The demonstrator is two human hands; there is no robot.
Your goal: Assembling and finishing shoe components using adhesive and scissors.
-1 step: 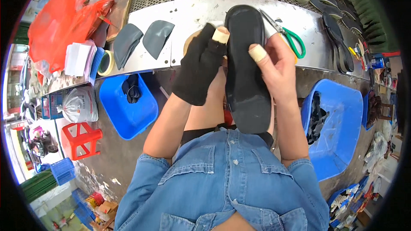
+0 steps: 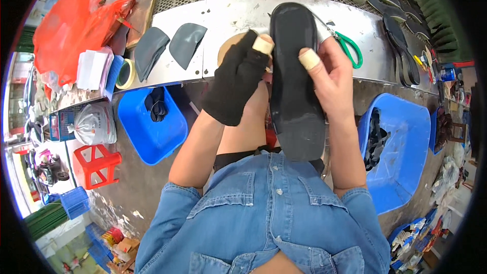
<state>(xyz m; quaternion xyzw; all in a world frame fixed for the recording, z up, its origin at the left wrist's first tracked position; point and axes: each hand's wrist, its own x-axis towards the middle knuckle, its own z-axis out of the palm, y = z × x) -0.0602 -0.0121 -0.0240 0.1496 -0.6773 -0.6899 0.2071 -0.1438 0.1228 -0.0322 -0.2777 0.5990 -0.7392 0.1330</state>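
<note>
A long black shoe sole is held up over the front edge of the bench, its lower end tilted toward my body. My right hand grips its right side, taped thumb on the face and fingers behind. At the left edge is my left hand, in a black fingerless glove, its taped thumb against the rim and its other fingers curled, partly hidden. Just beyond my right hand lie scissors with green handles. Part of a tan rounded piece shows behind the glove.
Two dark grey curved pieces lie on the metal bench. Stacked soles sit at its right end, a tape roll at its left. Below stand a blue bin on the left and a larger blue bin on the right.
The shoe sole and my right hand have shifted slightly to the right. My left hand stays at the sole's left edge with a very small movement.
</note>
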